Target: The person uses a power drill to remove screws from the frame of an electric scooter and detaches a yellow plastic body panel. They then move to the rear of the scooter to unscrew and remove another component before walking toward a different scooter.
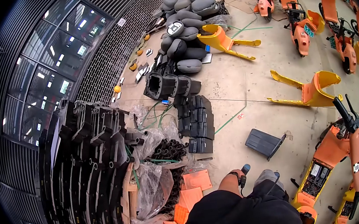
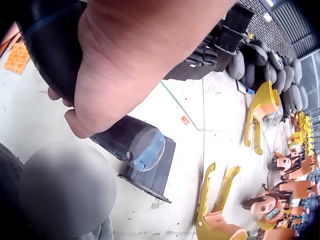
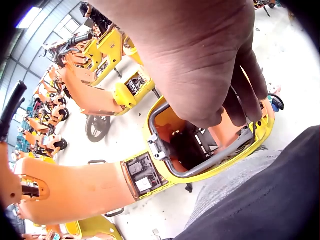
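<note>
Left hand [image 2: 130,55] clenched round a black, blue-ended cylindrical tool [image 2: 136,142]; right hand [image 3: 200,60] slack and empty above the scooter's open compartment [image 3: 182,142]. A firm, steady grip seems advisable.

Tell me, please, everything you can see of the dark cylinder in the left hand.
The cylinder has a dark, matt body, plastic or rubber by its look, and a flat, scuffed blue-grey end face. The left hand grips it, fingers curled round its upper part, so only the lower end shows. It slants down in the air above a black ribbed panel on the floor, touching neither. What tool it is cannot be told.
</note>
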{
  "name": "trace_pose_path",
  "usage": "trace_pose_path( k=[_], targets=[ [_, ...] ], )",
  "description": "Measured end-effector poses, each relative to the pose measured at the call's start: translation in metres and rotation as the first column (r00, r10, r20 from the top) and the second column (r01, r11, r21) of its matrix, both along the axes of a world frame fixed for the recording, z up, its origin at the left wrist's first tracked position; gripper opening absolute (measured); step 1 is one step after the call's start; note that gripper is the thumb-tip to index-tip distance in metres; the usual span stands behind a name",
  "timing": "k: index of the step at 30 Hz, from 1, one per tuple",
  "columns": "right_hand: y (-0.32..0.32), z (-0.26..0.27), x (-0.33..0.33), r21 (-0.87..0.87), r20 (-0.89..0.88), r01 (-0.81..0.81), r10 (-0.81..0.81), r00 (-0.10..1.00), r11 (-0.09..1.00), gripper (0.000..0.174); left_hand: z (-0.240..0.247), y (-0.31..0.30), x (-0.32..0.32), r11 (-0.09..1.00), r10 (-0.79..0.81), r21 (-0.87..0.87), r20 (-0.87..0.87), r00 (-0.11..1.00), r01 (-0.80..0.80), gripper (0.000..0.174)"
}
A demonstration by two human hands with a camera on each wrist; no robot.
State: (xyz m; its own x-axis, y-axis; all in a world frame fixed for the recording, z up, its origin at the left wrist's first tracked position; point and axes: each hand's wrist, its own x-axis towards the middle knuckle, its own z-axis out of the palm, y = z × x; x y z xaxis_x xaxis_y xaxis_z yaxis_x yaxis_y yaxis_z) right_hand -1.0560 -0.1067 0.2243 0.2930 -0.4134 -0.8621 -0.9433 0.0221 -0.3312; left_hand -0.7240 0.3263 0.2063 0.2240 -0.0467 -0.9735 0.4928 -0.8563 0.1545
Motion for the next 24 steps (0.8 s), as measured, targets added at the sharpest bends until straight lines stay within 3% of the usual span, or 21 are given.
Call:
trace_pose_path(
  k=[2,4,6,8,10,11,14,15,18,22,24],
  targets=[
    [0.002,0.001,0.003,0.0,-0.007,0.0,0.0,1.0,1.0,0.043,0.014,-0.007,0.003,1.0,0.002,0.017,-0.025,1.0,-0.002,0.019],
    [0.002,0.002,0.006,0.0,-0.007,-0.003,0.003,1.0,1.0,0.043,0.037,-0.019,0.001,0.985,-0.173,0.008,-0.043,0.984,0.174,0.021],
    [0.003,0.002,0.007,0.001,-0.006,-0.002,0.002,1.0,1.0,0.042,-0.006,-0.011,-0.003,0.992,-0.117,0.022,-0.129,0.985,0.121,0.025],
    [0.006,0.003,0.009,0.004,-0.007,-0.002,0.002,1.0,1.0,0.041,-0.005,-0.015,0.0,0.993,-0.115,-0.058,-0.192,0.975,0.106,0.024],
    [0.008,0.003,0.01,0.006,-0.002,-0.001,0.001,1.0,1.0,0.04,-0.051,-0.032,0.005,0.979,-0.194,0.048,-0.122,0.974,0.201,0.027],
    [0.007,0.002,0.011,0.006,0.001,-0.003,0.003,1.0,1.0,0.04,0.05,-0.054,0.019,0.974,-0.224,0.012,-0.112,0.968,0.227,0.025],
    [0.007,0.0,0.012,0.004,0.008,-0.011,0.011,1.0,1.0,0.039,0.029,-0.072,0.029,0.941,-0.337,-0.002,-0.089,0.937,0.338,0.026],
    [0.008,0.002,0.012,0.005,0.002,-0.008,0.008,1.0,1.0,0.038,-0.047,-0.061,0.022,0.956,-0.29,0.033,-0.062,0.955,0.292,0.026],
    [0.011,0.0,0.01,0.006,0.002,-0.01,0.01,1.0,1.0,0.037,-0.038,-0.064,0.024,0.928,-0.371,0.019,-0.042,0.928,0.372,0.026],
    [0.011,-0.001,0.006,0.003,0.006,-0.005,0.005,1.0,1.0,0.036,-0.035,-0.069,0.024,0.942,-0.332,0.032,-0.032,0.943,0.333,0.027],
    [0.011,-0.001,0.001,0.003,0.007,-0.004,0.004,1.0,1.0,0.035,-0.018,-0.084,0.025,0.811,-0.58,0.006,-0.122,0.805,0.585,0.028]
  ],
)
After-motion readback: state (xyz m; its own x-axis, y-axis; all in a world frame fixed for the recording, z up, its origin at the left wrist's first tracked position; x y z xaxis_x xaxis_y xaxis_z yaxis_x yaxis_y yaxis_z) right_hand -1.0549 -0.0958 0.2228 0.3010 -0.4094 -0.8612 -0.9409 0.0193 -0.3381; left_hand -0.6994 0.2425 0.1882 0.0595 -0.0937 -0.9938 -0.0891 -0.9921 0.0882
